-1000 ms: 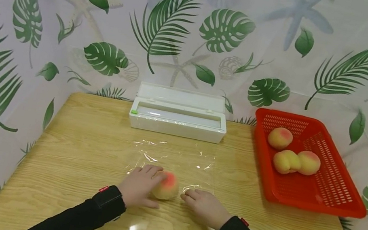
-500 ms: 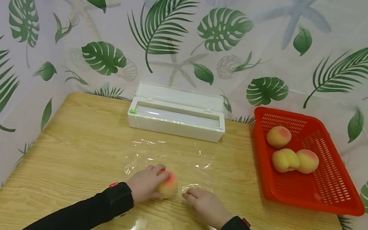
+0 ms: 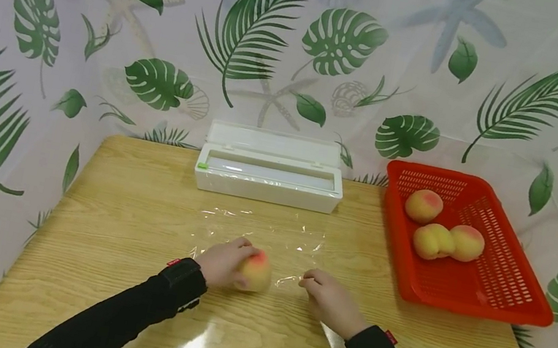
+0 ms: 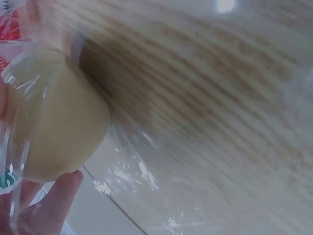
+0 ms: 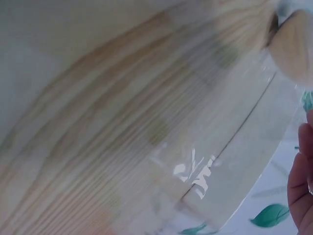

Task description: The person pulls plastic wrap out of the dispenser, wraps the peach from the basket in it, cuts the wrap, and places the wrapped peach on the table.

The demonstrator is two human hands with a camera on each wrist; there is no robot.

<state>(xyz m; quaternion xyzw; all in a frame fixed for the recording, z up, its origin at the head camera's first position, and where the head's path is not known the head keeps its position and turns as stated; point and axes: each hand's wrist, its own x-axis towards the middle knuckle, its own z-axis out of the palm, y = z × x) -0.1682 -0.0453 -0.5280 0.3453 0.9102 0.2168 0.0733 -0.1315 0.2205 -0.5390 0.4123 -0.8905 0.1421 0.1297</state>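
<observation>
In the head view, my left hand (image 3: 223, 262) grips a peach (image 3: 257, 273) from its left side, with the fingers over the top. Clear plastic wrap (image 3: 269, 231) stretches over the table from the dispenser toward both hands. The left wrist view shows the peach (image 4: 61, 117) with the wrap drawn over it and under the curled fingers (image 4: 58, 196). To the right of the peach, my right hand (image 3: 327, 297) pinches the near right part of the wrap. At the right wrist view's edge, only its curled fingers (image 5: 301, 181) show; their grip is partly cut off.
A white plastic wrap dispenser (image 3: 267, 192) stands at the table's back with its lid raised. On the right sits a red basket (image 3: 409, 278) with several peaches (image 3: 424, 206) inside. Leaf-patterned cloth (image 3: 283, 25) hangs behind the wooden table (image 3: 128, 203).
My left hand has moved right and closed round the peach, which has moved slightly away from me. My right hand has shifted a little right and away, its fingers now drawn together.
</observation>
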